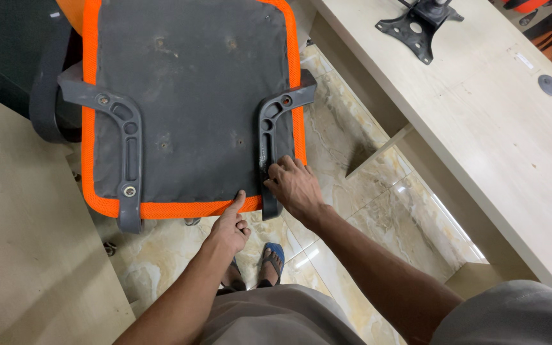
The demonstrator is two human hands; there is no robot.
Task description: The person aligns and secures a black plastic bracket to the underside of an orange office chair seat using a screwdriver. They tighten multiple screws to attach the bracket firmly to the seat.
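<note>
One upturned seat cushion (186,108), two armrest brackets (122,137) (273,137). One metal chair base plate (416,25) on the surface (480,108). Two hands (228,230) (295,185).
</note>
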